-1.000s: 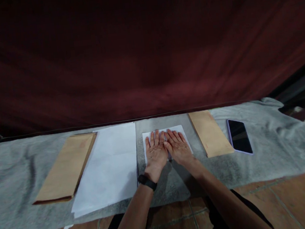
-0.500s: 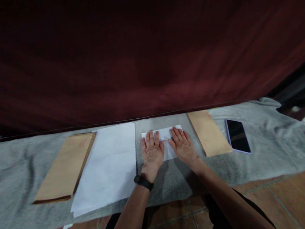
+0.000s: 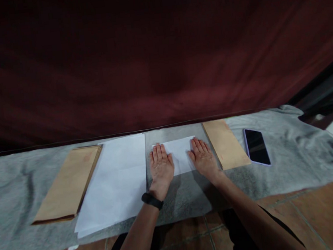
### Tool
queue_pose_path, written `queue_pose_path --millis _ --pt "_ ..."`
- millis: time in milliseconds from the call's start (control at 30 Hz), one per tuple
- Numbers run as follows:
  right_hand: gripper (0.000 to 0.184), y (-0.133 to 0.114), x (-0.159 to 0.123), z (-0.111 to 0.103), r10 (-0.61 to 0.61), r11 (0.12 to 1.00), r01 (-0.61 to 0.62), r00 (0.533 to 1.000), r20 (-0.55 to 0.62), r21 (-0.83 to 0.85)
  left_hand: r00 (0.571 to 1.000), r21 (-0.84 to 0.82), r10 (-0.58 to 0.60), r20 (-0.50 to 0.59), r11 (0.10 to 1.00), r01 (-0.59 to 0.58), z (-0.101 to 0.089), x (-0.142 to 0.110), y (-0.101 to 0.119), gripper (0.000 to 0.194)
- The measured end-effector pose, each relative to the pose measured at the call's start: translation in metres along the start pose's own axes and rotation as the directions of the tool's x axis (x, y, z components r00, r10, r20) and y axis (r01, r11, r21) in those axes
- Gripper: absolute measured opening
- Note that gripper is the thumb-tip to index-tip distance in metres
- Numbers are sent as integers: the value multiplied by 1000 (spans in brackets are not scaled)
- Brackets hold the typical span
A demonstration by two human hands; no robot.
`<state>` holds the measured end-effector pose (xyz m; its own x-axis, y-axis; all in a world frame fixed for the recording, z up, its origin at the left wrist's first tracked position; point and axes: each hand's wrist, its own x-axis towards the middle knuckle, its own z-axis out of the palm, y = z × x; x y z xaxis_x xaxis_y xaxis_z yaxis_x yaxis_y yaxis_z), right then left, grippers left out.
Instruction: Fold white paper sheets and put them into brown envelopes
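A small white sheet of paper (image 3: 179,155), which looks folded, lies flat on the grey cloth in front of me. My left hand (image 3: 161,163) is pressed palm down over its left edge, fingers stretched out. Over the right edge lies my right hand (image 3: 203,157), also flat, fingers pointing away from me. Neither hand grips anything. Just left of my left hand is a stack of larger white paper (image 3: 115,183). Close to my right hand rest brown envelopes (image 3: 227,144).
Another stack of brown envelopes (image 3: 68,184) lies at the left. A phone (image 3: 257,146) in a purple case sits right of the envelopes. The grey cloth (image 3: 296,158) ends above a tiled floor (image 3: 324,215). A dark red curtain (image 3: 160,69) hangs behind.
My hands have slid apart over the small sheet, the left one leftward and the right one rightward, baring more of its middle. The view has shifted slightly.
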<state>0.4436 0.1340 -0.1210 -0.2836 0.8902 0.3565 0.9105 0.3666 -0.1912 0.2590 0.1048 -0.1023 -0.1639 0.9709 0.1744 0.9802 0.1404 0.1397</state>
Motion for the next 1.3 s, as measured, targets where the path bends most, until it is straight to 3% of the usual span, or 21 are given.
queue_pose_path --millis 167,300,433,633,733,1067,1300 --pt "56 8 -4 -6 33 999 -33 999 30 -20 998 15 15 -66 1000 -14 -6 -3 -4 59" --pt "55 12 -9 -13 30 999 -31 999 46 10 991 43 96 -89 995 -93 -16 -9 -3 58" --pt "56 0 -15 -21 -55 986 41 995 86 159 965 9 253 -61 967 -253 -20 -19 7 61" --pt "56 -27 -35 -30 -206 925 131 961 182 355 921 -86 384 -67 917 -388 -2 -49 23 59" --pt "56 -29 -45 -30 -211 933 138 957 196 334 919 -77 391 -58 916 -395 2 -60 23 59" --pt "62 -7 -64 -28 -279 955 261 952 125 138 924 -78 383 0 921 -382 -12 -70 16 66" --pt "69 6 -72 -28 -252 967 248 963 99 54 945 -20 323 43 946 -322 -18 -75 12 77"
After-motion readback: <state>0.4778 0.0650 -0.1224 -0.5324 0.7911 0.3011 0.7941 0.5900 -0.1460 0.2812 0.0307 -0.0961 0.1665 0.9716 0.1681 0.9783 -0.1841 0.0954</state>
